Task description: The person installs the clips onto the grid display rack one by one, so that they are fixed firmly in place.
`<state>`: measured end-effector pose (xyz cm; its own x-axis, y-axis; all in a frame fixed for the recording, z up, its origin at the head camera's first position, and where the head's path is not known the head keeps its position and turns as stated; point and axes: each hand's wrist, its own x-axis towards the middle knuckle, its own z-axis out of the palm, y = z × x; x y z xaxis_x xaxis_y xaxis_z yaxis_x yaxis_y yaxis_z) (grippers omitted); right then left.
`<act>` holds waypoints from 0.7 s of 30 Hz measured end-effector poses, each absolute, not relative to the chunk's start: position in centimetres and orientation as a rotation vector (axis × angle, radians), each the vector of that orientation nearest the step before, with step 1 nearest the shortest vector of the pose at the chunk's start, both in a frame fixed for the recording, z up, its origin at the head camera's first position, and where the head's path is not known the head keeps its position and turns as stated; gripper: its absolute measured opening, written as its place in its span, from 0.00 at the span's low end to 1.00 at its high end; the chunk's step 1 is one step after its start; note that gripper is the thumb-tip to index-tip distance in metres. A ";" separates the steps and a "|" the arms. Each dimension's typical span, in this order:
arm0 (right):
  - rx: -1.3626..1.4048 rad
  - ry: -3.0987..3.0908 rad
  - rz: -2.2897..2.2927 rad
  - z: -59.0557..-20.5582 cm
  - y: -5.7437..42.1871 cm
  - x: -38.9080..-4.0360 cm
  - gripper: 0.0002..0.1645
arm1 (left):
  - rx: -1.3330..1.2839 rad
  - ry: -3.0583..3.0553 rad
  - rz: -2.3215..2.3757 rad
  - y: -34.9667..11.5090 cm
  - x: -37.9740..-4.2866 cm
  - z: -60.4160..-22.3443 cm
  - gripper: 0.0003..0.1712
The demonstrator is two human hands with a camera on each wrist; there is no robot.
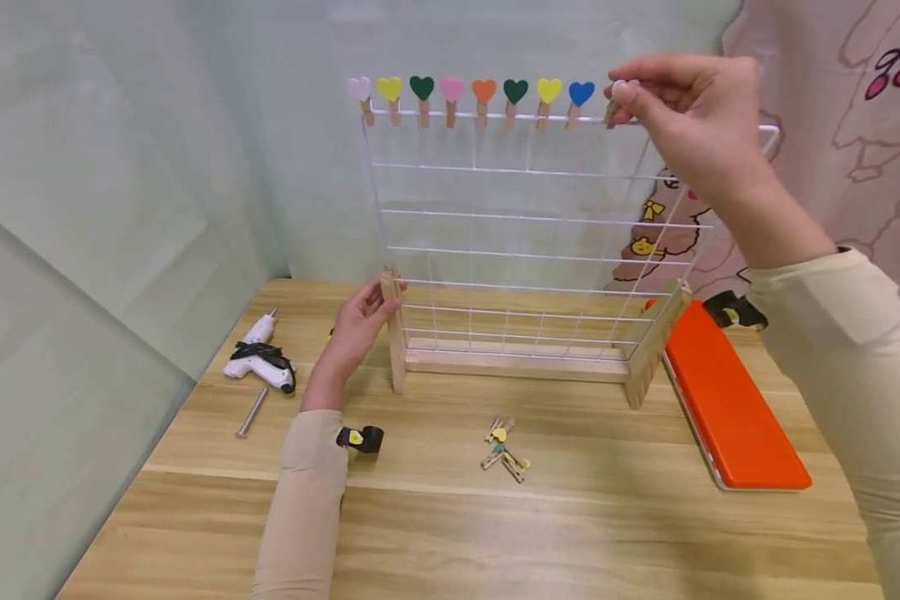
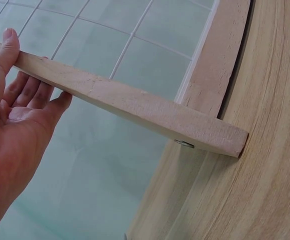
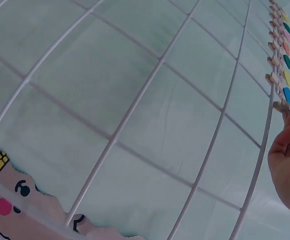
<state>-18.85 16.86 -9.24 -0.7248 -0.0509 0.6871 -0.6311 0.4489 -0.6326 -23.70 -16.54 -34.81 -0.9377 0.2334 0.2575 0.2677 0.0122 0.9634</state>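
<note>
A white wire grid rack (image 1: 525, 217) stands upright in a wooden base (image 1: 517, 364). My left hand (image 1: 356, 325) grips the upper end of the left wooden side post (image 1: 394, 346), thumb on one side and fingers on the other, as the left wrist view shows. Up at the top wire, my right hand (image 1: 697, 117) pinches a small wooden clothespin (image 1: 611, 115), its upper part mostly hidden by the fingers. To the left of it, several clothespins with coloured hearts stand in a row along that wire, the blue heart clothespin (image 1: 581, 94) being nearest.
Several loose heart clothespins (image 1: 499, 436) lie in a small pile before the rack. A white glue gun (image 1: 258, 354) with a black cord and a glue stick (image 1: 252, 412) lie at left. On the right is an orange flat case (image 1: 735, 400). A patterned pink cloth (image 1: 810, 100) hangs behind.
</note>
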 end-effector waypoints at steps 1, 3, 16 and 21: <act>0.560 -2.104 1.260 -9.2 16.8 -18.9 0.12 | -0.547 -2.218 -2.119 -16.5 -23.7 -34.8 0.27; 0.541 -2.092 1.244 -9.2 16.7 -18.9 0.12 | -0.539 -2.225 -2.113 -16.5 -23.7 -34.7 0.27; 0.490 -2.177 1.084 -9.8 16.6 -19.1 0.12 | -0.555 -2.237 -2.114 -15.8 -22.3 -33.3 0.28; 0.479 -2.244 1.067 -9.4 16.7 -18.9 0.14 | -0.564 -2.227 -2.116 -15.8 -22.5 -33.3 0.27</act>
